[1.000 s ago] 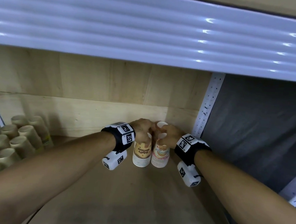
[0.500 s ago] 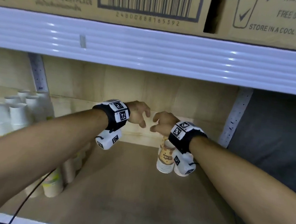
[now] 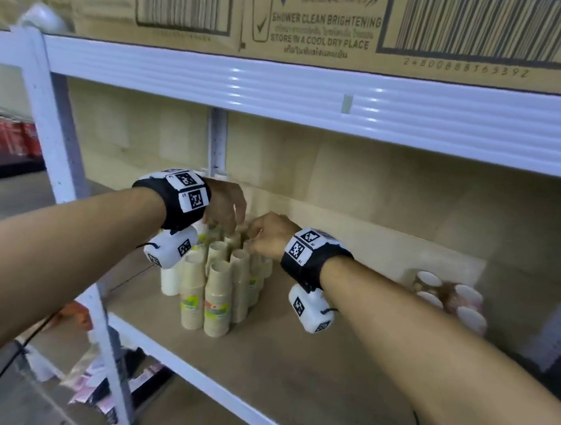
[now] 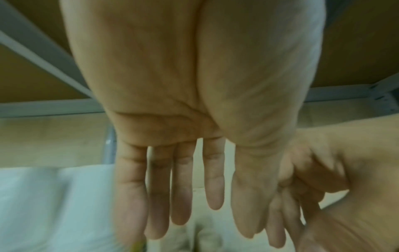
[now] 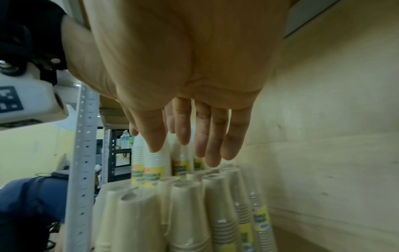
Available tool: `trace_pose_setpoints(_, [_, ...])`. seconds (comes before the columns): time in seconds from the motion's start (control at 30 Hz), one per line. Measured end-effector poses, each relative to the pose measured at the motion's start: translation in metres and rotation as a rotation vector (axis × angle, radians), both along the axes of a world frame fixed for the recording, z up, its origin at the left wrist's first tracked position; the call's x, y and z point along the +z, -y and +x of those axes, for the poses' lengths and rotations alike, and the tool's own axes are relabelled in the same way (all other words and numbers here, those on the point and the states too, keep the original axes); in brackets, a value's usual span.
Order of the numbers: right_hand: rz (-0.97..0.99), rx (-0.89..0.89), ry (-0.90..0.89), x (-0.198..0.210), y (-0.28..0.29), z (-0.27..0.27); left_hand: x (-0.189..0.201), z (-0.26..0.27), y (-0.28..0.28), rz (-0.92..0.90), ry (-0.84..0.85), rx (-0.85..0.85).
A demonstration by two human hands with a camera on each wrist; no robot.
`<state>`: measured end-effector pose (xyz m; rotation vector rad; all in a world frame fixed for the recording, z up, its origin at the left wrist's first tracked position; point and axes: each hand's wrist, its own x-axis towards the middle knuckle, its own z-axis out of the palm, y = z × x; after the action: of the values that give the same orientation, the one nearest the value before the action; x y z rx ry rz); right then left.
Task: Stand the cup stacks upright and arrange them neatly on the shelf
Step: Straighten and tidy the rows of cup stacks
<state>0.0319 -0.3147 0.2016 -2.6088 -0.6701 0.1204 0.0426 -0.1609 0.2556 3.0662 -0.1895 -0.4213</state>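
- Since the earlier frames both hands have left the two printed stacks at the right end of the shelf and travelled to the left end, and the head view has swung left and up with them, so the cardboard box on the level above now fills the top of the picture.
- The shelf is a wooden board in a white metal frame, with a pale back panel.
- The main cluster of cup stacks stands on the left part of the board, near the white upright post. They are upside down, bases up, packed close and touching, some leaning against each other.
- A smaller group of printed cup stacks stands well apart at the right end, white bases showing.
- The left hand hangs over the top of the cluster, released, with fingers straight and holding nothing, as the left wrist view shows.
- The right hand sits just beside it at the tops of the same stacks. Its fingers are extended and loose above the bases, gripping nothing.
- Paper cups nested like this are likely light, thin-walled and easy to crush, and a tall stack will probably sway or slide apart if lifted by the top cup alone.
- I would take a stack round its middle or lower part with a gentle wrap, steadying the top with the other hand.
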Motion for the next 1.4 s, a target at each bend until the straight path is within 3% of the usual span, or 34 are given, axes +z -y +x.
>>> trace_pose_setpoints(0.2, [-0.118,0.081,-0.036,-0.015,-0.057,-0.002,-0.020,-0.026,-0.041,0.032,-0.059,0.091])
trace_pose_setpoints(0.43, [-0.167,0.089,0.019,-0.037,-0.082,0.000,-0.046,-0.034,-0.046,0.036,-0.091,0.125])
trace_pose_setpoints(0.77, [-0.196,0.074,0.073,-0.051,-0.083,-0.002,-0.069,-0.037,-0.050,-0.029,-0.061,0.093])
trace_pose_setpoints(0.93, [-0.213,0.093,0.015,-0.054,-0.084,-0.005,-0.082,-0.044,-0.051,-0.028,-0.078,0.079])
trace_pose_setpoints(1.17, [-0.209,0.124,0.020,-0.044,-0.071,-0.016,-0.072,-0.043,-0.042,-0.004,-0.107,0.033])
trace_pose_setpoints(1.4, [-0.198,0.086,-0.065,-0.021,-0.021,-0.021,-0.055,-0.026,-0.002,-0.024,-0.202,-0.107])
